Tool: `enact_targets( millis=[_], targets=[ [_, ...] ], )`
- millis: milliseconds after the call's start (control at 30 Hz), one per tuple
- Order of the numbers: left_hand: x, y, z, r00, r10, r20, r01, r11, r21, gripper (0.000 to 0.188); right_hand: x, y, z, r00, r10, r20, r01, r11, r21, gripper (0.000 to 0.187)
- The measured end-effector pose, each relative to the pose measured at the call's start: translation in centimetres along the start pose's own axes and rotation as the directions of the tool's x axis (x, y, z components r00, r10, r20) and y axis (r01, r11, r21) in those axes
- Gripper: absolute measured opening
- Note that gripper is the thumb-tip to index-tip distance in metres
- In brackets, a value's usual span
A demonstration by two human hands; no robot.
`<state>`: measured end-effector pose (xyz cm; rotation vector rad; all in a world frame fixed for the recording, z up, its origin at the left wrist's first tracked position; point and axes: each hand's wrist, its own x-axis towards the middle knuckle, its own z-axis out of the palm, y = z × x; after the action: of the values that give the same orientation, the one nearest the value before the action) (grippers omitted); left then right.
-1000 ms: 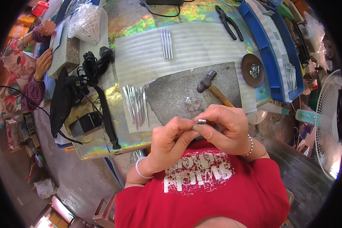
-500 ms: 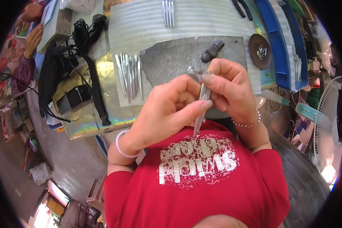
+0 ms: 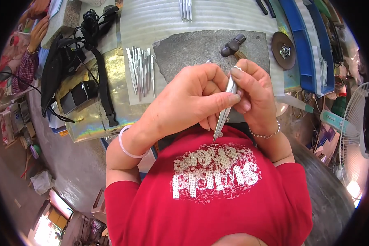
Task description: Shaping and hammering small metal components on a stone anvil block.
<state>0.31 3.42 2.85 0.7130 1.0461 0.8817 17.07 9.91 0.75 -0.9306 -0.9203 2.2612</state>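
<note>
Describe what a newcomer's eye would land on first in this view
Probably the bright red shirt filling the lower middle, with the hands just above it gripping slim, shiny metalwork. Beyond them, a dark-headed hammer rests on a grey slab. A vivid blue tray stands out at upper right.

- Bright red on the shirt [image 3: 213, 221], and look, a glittery silver-white print [image 3: 215, 180] across it!
- Silver gleams off the metal piece [image 3: 222, 118], and silver on the rods [image 3: 141, 78] too.
- Pale pink wristband [image 3: 121, 143] here, silvery bracelet [image 3: 265, 136] there.
- The slab [image 3: 184, 47] comes in mottled grey; the hammer [image 3: 233, 44] shows a dark head, brown handle.
- Brown for the plate [image 3: 277, 42], blue for the tray [image 3: 294, 24]!
- Faint stripes run over the white sheet [image 3: 151, 22], while the table [image 3: 115, 67] flashes rainbow and gold.
- Black strap [image 3: 105, 96], teal-and-white fan [image 3: 334, 122], purple check on the sleeve [image 3: 22, 77]!
</note>
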Motion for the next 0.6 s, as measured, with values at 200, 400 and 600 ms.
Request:
enact_targets(
  millis=[200,400,600],
  targets=[
    [-0.2,0.5,0.6,0.996,0.008,0.087,-0.019,0.992,0.122,0.023,-2.0,0.4,0.6,0.986,-0.127,-0.104,0.117,0.989,-0.095,0.011],
    [0.2,0.4,1.0,0.995,-0.033,0.095,0.025,0.996,0.081,0.023,-1.9,0.3,-0.1,0.989,-0.107,-0.100,0.102,0.993,-0.055,0.010],
    [-0.1,-1.6,1.3,0.998,0.026,0.049,-0.029,0.997,0.065,0.022,-2.0,-0.1,-0.2,0.993,-0.088,-0.075,0.070,0.974,-0.214,0.012]
  ],
)
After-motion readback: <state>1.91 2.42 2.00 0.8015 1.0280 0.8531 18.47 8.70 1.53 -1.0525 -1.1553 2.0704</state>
